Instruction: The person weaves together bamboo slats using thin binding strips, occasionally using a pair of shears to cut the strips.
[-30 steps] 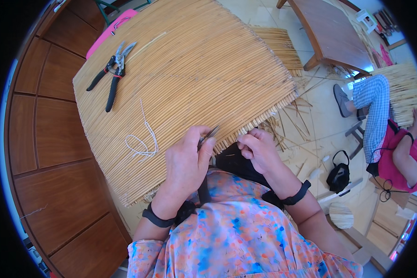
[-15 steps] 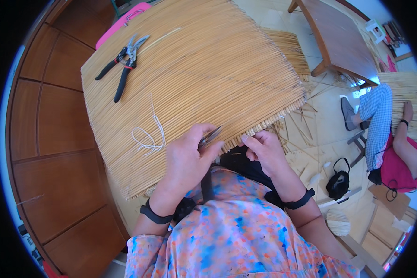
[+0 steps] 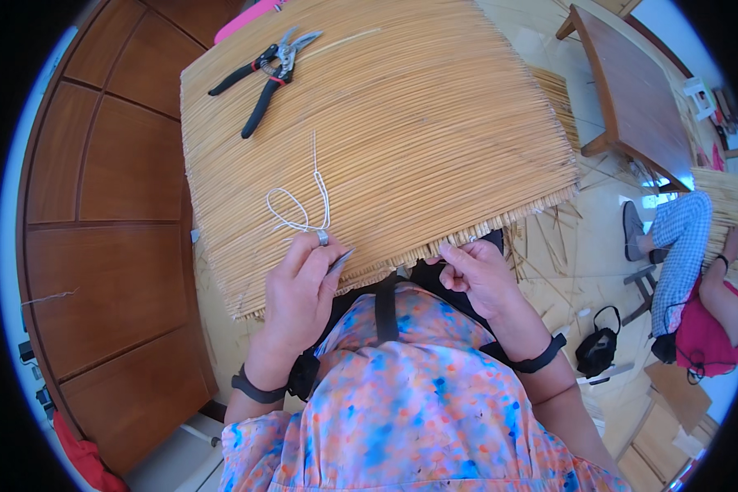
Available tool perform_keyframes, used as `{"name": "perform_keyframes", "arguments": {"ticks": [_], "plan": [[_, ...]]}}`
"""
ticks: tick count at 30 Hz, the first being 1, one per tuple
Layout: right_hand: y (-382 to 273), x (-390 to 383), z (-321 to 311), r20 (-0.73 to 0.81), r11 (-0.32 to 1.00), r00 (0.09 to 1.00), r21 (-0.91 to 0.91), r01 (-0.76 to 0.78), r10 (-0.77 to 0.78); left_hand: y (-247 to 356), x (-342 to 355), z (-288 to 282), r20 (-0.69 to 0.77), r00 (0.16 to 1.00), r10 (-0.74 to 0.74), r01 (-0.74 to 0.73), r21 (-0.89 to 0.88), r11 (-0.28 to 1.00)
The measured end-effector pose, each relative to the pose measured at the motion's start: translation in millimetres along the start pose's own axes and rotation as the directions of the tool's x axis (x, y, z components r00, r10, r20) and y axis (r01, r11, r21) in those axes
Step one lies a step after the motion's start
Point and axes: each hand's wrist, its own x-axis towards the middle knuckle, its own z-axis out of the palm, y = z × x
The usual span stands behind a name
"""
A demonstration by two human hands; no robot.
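A large mat of straw-coloured stalks (image 3: 435, 123) spreads in front of me, its near edge at my lap. My left hand (image 3: 297, 291) is closed around small metal scissors (image 3: 342, 261); their pointed blades show beside the thumb, and the handles are hidden. A silver band circles one of its fingers. My right hand (image 3: 480, 275) pinches the mat's near edge, thumb on top and fingers curled beneath. Just beyond my left hand, a looped white string (image 3: 324, 197) lies on the mat. Pruning shears (image 3: 275, 74) with black handles rest with blades spread at the far left of the mat.
Brown wooden cabinets (image 3: 127, 246) line the left side. A wooden table (image 3: 631, 90) stands at the far right, with loose stalks (image 3: 545, 246) scattered on the floor. Another person (image 3: 681, 238) sits at the right near a black bag (image 3: 600, 344).
My left hand with the scissors has drawn left, away from my right hand, and the blades sit lower. My right hand keeps at the mat's edge. The whole view has shifted.
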Motion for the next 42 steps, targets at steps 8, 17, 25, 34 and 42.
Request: {"name": "perform_keyframes", "arguments": {"ticks": [8, 17, 25, 34, 42], "plan": [[3.7, 5.2, -1.5, -0.059, 0.986, 0.987, 0.068, 0.155, -0.151, -8.4, -19.1, -9.5, -0.009, 1.0, -0.014, 0.015, 0.027, 1.0], [-11.4, 15.9, -6.5, -0.184, 0.955, 0.946, 0.081, 0.285, -0.266, 3.7, -19.3, -1.6, 0.048, 0.994, 0.1, -0.104, 0.096, 0.99], [3.4, -3.0, 8.3, -0.047, 0.975, 0.993, -0.199, 0.097, -0.108, -0.4, -27.4, 2.9, 0.078, 0.99, 0.118, -0.124, 0.09, 0.988], [4.4, 10.7, 31.5, 0.115, 0.995, 0.993, -0.095, -0.022, 0.033, -3.6, -29.6, -30.8, -0.147, 0.969, -0.2, 0.193, -0.06, 0.979], [8.0, 9.3, 40.2, 0.11, 0.992, 0.987, -0.04, 0.119, -0.114, -13.6, -57.9, -48.8, -0.233, 0.948, -0.219, 0.228, 0.016, 0.973]]}}
